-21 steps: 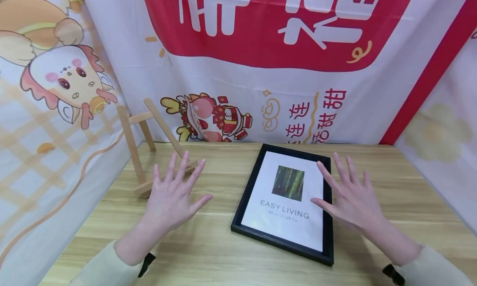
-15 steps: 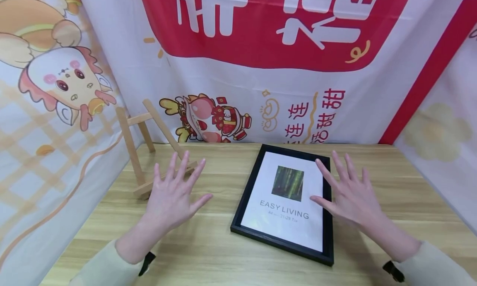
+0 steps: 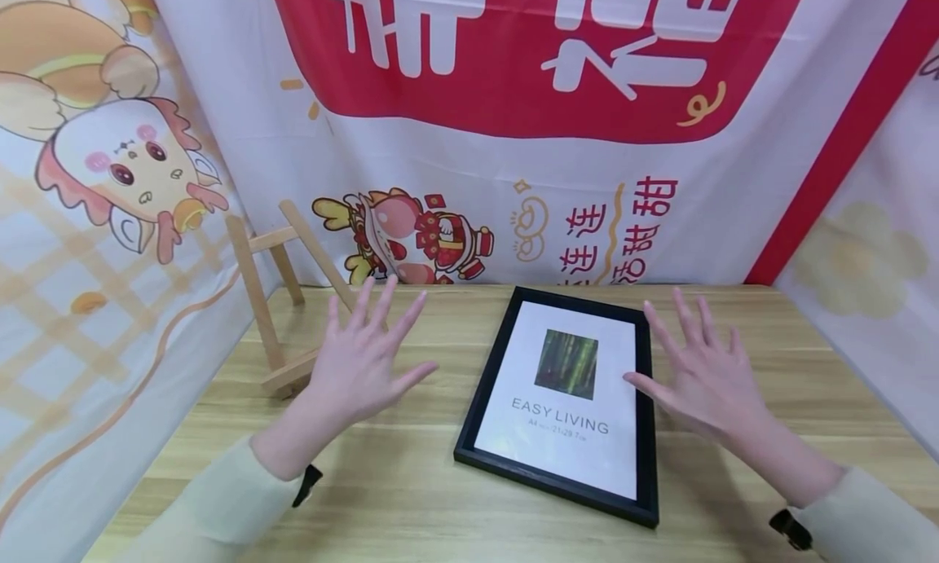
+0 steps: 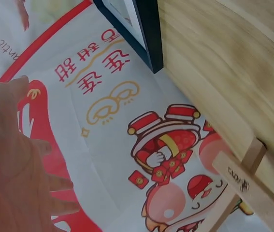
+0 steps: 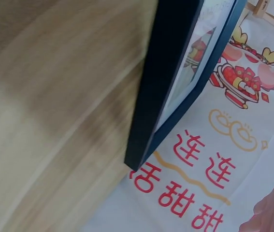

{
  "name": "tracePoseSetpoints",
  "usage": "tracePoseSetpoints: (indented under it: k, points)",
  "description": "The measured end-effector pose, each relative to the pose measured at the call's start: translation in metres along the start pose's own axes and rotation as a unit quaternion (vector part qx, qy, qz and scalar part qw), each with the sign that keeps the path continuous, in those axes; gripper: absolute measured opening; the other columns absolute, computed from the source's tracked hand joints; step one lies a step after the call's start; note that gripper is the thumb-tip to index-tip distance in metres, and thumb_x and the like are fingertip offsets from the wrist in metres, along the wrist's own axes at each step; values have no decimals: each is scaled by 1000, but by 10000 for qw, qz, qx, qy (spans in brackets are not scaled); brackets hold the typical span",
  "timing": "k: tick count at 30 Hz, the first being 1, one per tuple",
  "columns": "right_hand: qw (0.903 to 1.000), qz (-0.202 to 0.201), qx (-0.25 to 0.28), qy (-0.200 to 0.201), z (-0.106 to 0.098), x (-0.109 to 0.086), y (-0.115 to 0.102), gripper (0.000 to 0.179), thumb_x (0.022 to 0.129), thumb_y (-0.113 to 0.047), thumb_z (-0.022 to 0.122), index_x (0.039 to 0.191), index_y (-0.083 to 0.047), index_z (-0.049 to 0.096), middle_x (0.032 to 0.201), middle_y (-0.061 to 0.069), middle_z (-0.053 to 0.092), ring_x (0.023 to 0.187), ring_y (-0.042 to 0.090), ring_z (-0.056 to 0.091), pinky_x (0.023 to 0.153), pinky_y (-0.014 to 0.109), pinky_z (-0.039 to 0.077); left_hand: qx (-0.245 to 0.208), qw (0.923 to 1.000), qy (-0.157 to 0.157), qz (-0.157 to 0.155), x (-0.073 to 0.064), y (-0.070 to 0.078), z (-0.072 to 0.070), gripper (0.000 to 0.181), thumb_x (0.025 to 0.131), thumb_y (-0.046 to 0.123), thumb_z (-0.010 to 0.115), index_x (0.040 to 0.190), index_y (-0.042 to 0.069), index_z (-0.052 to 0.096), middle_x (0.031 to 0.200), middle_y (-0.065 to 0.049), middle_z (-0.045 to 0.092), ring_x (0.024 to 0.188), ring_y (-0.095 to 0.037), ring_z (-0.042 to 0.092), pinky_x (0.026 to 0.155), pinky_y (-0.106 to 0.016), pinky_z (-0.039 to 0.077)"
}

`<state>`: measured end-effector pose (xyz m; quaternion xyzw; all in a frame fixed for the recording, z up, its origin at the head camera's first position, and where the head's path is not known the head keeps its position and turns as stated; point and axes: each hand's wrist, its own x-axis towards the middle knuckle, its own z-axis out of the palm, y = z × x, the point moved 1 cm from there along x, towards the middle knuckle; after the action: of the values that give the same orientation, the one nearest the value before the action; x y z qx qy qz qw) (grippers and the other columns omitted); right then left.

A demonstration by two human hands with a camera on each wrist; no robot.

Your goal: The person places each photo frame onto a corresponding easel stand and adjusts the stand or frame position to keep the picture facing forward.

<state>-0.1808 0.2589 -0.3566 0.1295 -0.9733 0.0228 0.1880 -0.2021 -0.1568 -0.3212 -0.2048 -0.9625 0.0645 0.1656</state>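
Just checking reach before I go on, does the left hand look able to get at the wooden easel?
Probably yes: the left hand is empty, fingers spread, and partly overlaps the wooden easel in the head view; the black picture frame lies to the right, apparently leaving the way free.

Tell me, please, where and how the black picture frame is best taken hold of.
Probably best by the long side rails of the picture frame, left hand coming from its left and right hand from its right. It lies flat on the table, and these thick rails give an edge to grip.
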Motion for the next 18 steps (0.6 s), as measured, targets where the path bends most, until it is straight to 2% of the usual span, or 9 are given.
tracePoseSetpoints:
  k: [3, 7, 13, 18]
  points:
    - [9999, 136, 46, -30, 2, -2, 5, 97, 85, -69, 53, 158, -20, 9, 161, 18, -3, 143, 46, -1, 98, 80, 13, -185, 9996, -168, 131, 12, 5, 4, 87, 88, 78, 29, 156, 33, 0, 161, -9, -10, 145, -35, -10, 108, -66, -6]
    - [9996, 233, 153, -66, 6, -9, 12, 96, 88, -66, 51, 158, -18, 6, 160, 18, -5, 142, 47, 0, 97, 80, 13, -431, 9975, -424, 370, 26, 14, 18, 86, 88, 79, 25, 156, 33, -3, 160, -7, -11, 145, -32, -10, 110, -63, -6]
    - [9973, 430, 496, -337, 15, -19, 18, 94, 92, -62, 48, 157, -14, -1, 160, 20, -4, 141, 51, 4, 96, 80, 16, -1052, 9899, -608, 734, 43, 26, 46, 91, 86, 78, 37, 157, 29, 7, 161, -10, 3, 146, -34, 5, 109, -67, 10]
    - [9905, 685, 985, -679, 24, -25, 19, 93, 95, -60, 45, 156, -13, -7, 158, 26, 1, 140, 51, 6, 95, 78, 23, -1736, 9766, -988, 801, 55, 31, 65, 97, 83, 76, 48, 157, 30, 5, 161, -10, 9, 145, -34, 14, 111, -63, 13]
